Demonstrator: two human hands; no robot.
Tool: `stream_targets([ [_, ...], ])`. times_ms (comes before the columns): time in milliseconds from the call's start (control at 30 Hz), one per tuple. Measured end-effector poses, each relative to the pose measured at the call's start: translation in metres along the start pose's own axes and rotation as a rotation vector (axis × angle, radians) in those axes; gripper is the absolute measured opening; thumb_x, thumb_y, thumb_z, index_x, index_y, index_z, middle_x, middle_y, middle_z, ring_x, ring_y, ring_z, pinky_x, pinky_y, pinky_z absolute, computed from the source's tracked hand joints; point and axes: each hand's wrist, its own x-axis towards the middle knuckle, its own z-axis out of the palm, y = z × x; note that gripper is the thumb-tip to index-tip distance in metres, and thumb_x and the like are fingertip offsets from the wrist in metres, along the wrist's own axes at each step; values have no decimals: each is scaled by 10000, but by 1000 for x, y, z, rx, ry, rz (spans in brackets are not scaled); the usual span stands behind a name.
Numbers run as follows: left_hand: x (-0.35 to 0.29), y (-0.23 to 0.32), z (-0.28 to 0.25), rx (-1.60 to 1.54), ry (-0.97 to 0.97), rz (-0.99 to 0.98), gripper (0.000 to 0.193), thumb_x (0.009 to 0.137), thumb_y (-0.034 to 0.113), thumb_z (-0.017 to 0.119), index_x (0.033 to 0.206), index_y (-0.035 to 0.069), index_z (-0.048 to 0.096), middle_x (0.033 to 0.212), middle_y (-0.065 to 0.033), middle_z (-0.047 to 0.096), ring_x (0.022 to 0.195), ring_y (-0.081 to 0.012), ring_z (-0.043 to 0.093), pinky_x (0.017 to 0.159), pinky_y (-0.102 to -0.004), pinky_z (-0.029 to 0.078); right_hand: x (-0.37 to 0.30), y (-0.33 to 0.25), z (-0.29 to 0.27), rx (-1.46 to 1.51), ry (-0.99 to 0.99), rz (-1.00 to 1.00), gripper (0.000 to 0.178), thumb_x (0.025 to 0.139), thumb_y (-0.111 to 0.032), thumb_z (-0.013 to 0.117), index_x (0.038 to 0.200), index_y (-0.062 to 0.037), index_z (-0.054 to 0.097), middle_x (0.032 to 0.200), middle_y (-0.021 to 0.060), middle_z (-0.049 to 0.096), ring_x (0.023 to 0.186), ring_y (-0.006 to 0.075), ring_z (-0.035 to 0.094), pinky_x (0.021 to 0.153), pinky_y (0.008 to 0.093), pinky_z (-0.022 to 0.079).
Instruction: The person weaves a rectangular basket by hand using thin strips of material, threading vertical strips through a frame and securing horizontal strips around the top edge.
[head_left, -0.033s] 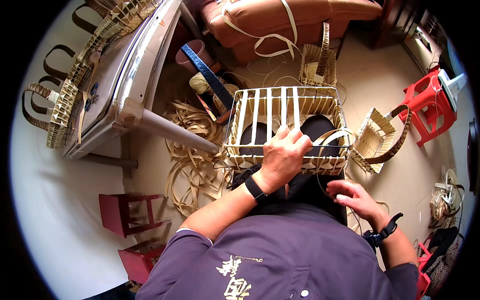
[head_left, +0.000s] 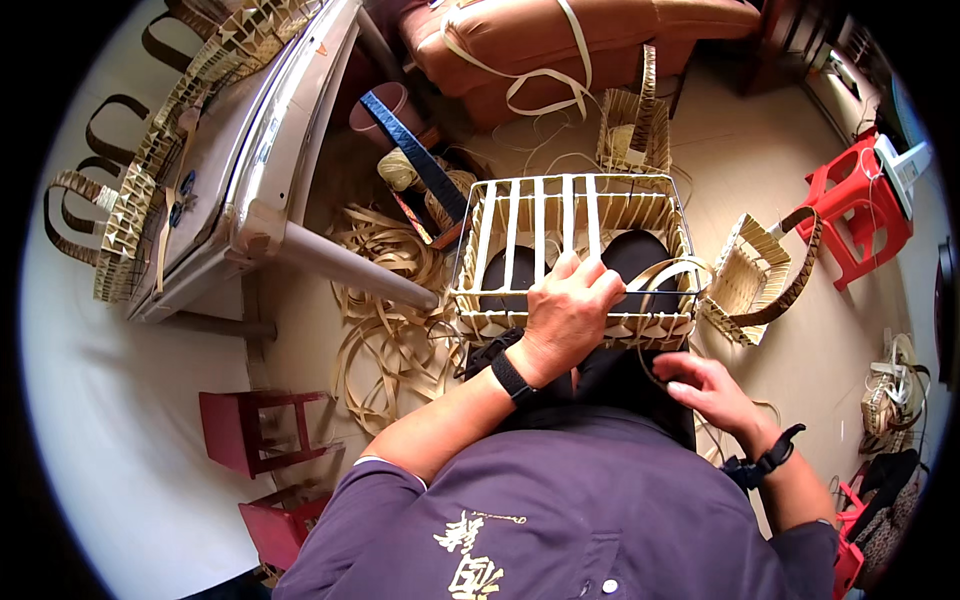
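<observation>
A rectangular basket frame (head_left: 470,240) of dark wire and pale flat strips rests over my knees. Several light strips (head_left: 540,215) run across its open side from the far bar to the near one. My left hand (head_left: 570,305) is closed round the near bar, right of the last cross strip. A loose pale strip (head_left: 680,268) loops out beside it over the right corner. Below that corner, my right hand (head_left: 708,390) has its fingers curled together. A thin strand (head_left: 645,368) hangs from the basket's near side to those fingertips; the exact grip is partly hidden.
Tangled flat strips (head_left: 385,300) lie on the floor at left, beside the table's leg (head_left: 350,265). Handled baskets stand beyond (head_left: 640,125) and at right (head_left: 750,270). A red stool (head_left: 860,205) is farther right; dark red stools (head_left: 245,430) stand at lower left.
My right hand has shifted very slightly up toward the basket, and the thin strand's curve has altered. The left hand and the basket hold still.
</observation>
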Motion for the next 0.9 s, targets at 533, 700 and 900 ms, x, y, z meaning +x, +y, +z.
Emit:
stream_targets([
  [533, -6, -7, -3, 86, 14, 6, 122, 912, 204, 854, 916, 178, 734, 913, 8, 645, 919, -250, 644, 694, -403, 569, 1, 31, -23, -800, 136, -169, 202, 1049, -213, 688, 986, -58, 801, 787, 159, 753, 724, 352, 737, 676, 479, 560],
  [700, 0, -7, 4, -31, 47, 17, 122, 926, 197, 842, 904, 175, 724, 911, 9, 636, 914, -249, 639, 688, -398, 568, -279, 355, -132, -1428, -54, 708, 204, 858, -276, 724, 867, -132, 868, 980, 191, 827, 921, 398, 804, 824, 540, 629],
  [900, 1, 2, 5, 22, 8, 43, 122, 903, 180, 853, 914, 182, 731, 908, 14, 641, 912, -251, 641, 706, -399, 567, -319, 369, -127, -1187, -318, 1281, 295, 831, -224, 769, 1066, -90, 885, 1194, 212, 822, 1090, 381, 810, 938, 499, 643],
])
